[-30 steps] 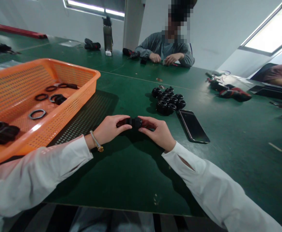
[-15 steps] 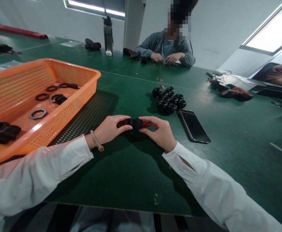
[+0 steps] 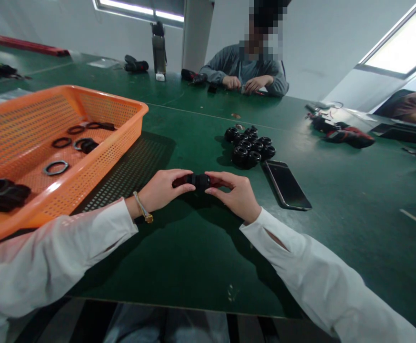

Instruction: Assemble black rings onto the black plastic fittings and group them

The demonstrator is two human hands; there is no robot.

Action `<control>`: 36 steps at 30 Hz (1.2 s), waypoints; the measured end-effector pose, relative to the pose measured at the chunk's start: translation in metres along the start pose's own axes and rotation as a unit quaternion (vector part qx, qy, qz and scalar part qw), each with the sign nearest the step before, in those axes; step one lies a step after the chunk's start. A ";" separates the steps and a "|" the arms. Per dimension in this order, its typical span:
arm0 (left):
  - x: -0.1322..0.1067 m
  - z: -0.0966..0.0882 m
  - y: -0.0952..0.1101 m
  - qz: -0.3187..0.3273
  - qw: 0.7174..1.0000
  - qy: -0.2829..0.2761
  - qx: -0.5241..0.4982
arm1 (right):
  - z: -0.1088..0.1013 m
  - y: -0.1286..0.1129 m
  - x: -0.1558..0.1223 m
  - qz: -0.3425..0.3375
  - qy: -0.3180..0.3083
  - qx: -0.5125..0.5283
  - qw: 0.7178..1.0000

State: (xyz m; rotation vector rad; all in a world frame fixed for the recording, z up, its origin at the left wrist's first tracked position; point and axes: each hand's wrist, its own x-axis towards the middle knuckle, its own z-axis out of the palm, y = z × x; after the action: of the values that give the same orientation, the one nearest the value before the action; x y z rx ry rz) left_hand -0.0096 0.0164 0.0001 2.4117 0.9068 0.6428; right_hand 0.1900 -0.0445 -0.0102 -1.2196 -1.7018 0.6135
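A small black threaded fitting [image 3: 198,180] is held between both my hands just above the green table [image 3: 201,257]. My left hand [image 3: 163,189] pinches its left end with thumb and fingers closed. My right hand [image 3: 234,194] grips the right end the same way. Beyond them, a cluster of several similar black fittings [image 3: 250,145] stands on the table. At my left, an orange perforated basket [image 3: 97,162] holds loose black rings [image 3: 55,167] and black parts [image 3: 1,194].
A dark phone [image 3: 286,185] lies face up right of my hands. Across the table a person in grey handles small parts [image 3: 245,88]. A bottle [image 3: 159,47], black tools [image 3: 135,64] and red-black tools [image 3: 343,134] sit farther off. Another person's arm shows at far right.
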 end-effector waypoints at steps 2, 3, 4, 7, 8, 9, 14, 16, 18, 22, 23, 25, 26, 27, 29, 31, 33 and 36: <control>0.000 0.000 0.000 0.001 1.000 -0.001 -0.001 | 0.000 0.000 0.000 0.003 -0.002 -0.002 1.000; 0.000 0.000 0.000 0.001 1.000 -0.001 0.000 | 0.000 0.000 0.000 0.003 -0.003 -0.003 1.000; 0.000 0.000 0.000 0.001 1.000 -0.001 0.000 | 0.000 -0.001 0.000 0.000 -0.005 -0.005 1.000; 0.000 0.000 0.000 0.002 1.000 -0.002 -0.002 | -0.002 -0.001 -0.001 -0.019 -0.018 -0.018 0.999; 0.000 0.000 -0.001 0.002 1.000 -0.002 -0.004 | -0.002 -0.001 -0.001 -0.026 -0.023 -0.027 0.999; 0.000 0.000 -0.001 0.001 1.000 -0.003 -0.005 | -0.003 -0.002 -0.001 -0.032 -0.026 -0.039 0.998; 0.001 0.000 -0.002 -0.001 1.000 -0.004 -0.005 | -0.004 -0.004 0.000 -0.050 -0.002 -0.104 0.993; 0.001 0.001 -0.001 -0.001 1.000 -0.003 -0.008 | -0.003 -0.004 0.000 -0.054 0.006 -0.112 0.992; 0.001 0.001 -0.001 -0.002 1.000 -0.003 -0.011 | -0.003 -0.003 -0.001 -0.058 0.008 -0.110 0.992; 0.002 0.001 -0.001 -0.001 1.000 -0.003 -0.010 | -0.002 -0.002 -0.001 -0.060 0.014 -0.087 0.994; 0.001 0.001 -0.001 -0.002 1.000 -0.004 -0.009 | -0.001 -0.002 -0.001 -0.057 0.016 -0.079 0.995; 0.001 0.000 0.000 -0.001 1.000 -0.005 -0.007 | -0.001 -0.003 -0.002 -0.053 0.017 -0.067 0.996; 0.001 0.000 0.000 0.000 1.000 -0.004 -0.007 | -0.001 -0.003 -0.002 -0.054 0.017 -0.066 0.996; 0.001 0.000 0.000 0.001 1.000 -0.003 -0.006 | -0.001 -0.004 -0.001 -0.056 0.017 -0.069 0.996; 0.001 0.000 -0.001 0.002 1.000 -0.002 -0.005 | -0.002 -0.005 -0.001 -0.063 0.016 -0.081 0.995; 0.001 0.001 -0.001 0.001 1.000 -0.004 -0.005 | -0.003 -0.005 -0.001 -0.066 0.016 -0.090 0.994; 0.001 0.001 -0.001 -0.001 1.000 -0.007 -0.004 | -0.003 -0.006 -0.001 -0.068 0.015 -0.094 0.993; 0.001 0.001 0.000 -0.003 1.000 -0.009 -0.002 | -0.003 -0.005 -0.001 -0.073 0.014 -0.090 0.993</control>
State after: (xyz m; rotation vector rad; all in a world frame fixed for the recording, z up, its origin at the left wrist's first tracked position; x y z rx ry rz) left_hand -0.0084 0.0171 -0.0007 2.4069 0.9029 0.6184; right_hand 0.1903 -0.0480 -0.0050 -1.2086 -1.8351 0.3594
